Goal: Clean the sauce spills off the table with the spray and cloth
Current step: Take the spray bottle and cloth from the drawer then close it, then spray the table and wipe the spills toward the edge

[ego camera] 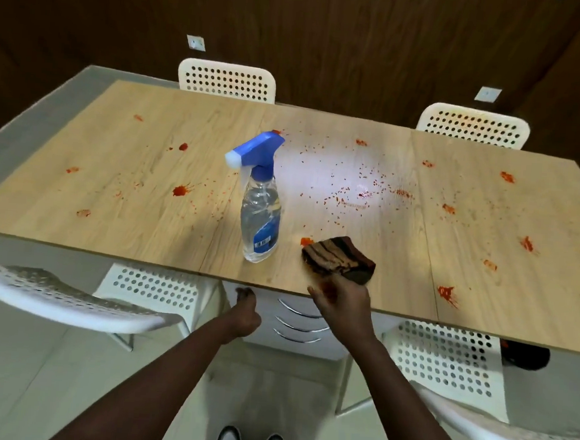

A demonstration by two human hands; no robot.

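Observation:
A clear spray bottle [260, 217] with a blue trigger head stands upright near the front middle of the wooden table [143, 230]. Just to its right a folded brown striped cloth [339, 259] lies by the front edge. Red sauce spills [180, 190] are scattered across the whole tabletop, with a fine spatter [352, 190] in the middle. My right hand [341, 307], smeared with sauce, reaches over the front edge, its fingertips at the cloth's near side and the thumb spread apart. My left hand [245, 314] hangs below the table edge, fingers loosely bent, holding nothing.
White perforated chairs stand at the far side [227, 79] [473, 126] and at the near side, left [70, 300] and right [450, 365]. A drawer unit [298, 323] sits under the table in front of me. A dark wood wall lies behind.

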